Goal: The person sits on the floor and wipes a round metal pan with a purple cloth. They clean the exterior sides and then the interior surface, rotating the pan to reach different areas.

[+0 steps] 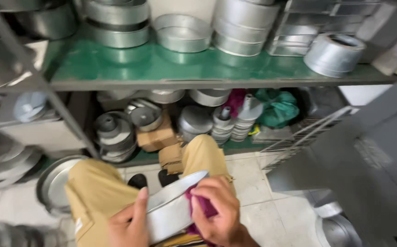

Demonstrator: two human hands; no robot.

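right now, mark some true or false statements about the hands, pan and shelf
1. The left hand steadies a round metal pan. True.
2. The right hand presses a blue sponge to the pan. False: it is a magenta cloth.
3. The green shelf carries metal pans. True.
4. The shelf is bare. False: pans stand on it.
5. The person wears tan trousers. True.

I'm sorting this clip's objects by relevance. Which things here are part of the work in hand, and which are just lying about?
In hand:
- round metal pan, held by the left hand
- magenta cloth, pressed to the pan by the right hand

Lying about:
- stacked pans on the green shelf
- funnel-topped moulds below
- cardboard boxes
- green bag
- wire rack
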